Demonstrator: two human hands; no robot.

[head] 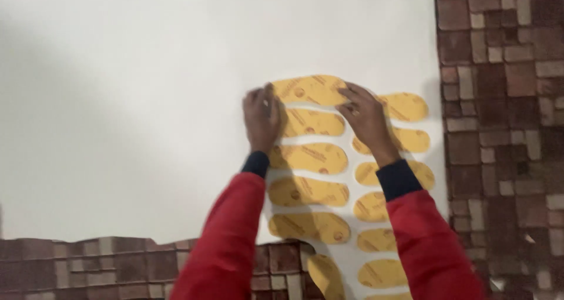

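Observation:
Several yellow shoe-sole-shaped cutouts lie in two columns on a large white sheet [147, 100]. The topmost yellow sole piece [311, 89] lies between both hands. My left hand [262, 116] presses flat on its left end, fingers together. At its right end my right hand [365, 118] rests with fingers spread, touching the piece and covering part of the right column [405, 107]. Both arms wear red sleeves with dark cuffs. The picture is slightly blurred by motion.
The white sheet lies on a floor of reddish-brown and grey brick paving [505, 100], which shows along the right side and the bottom left [88, 267]. One yellow sole piece [326, 275] hangs over the sheet's lower edge onto the bricks.

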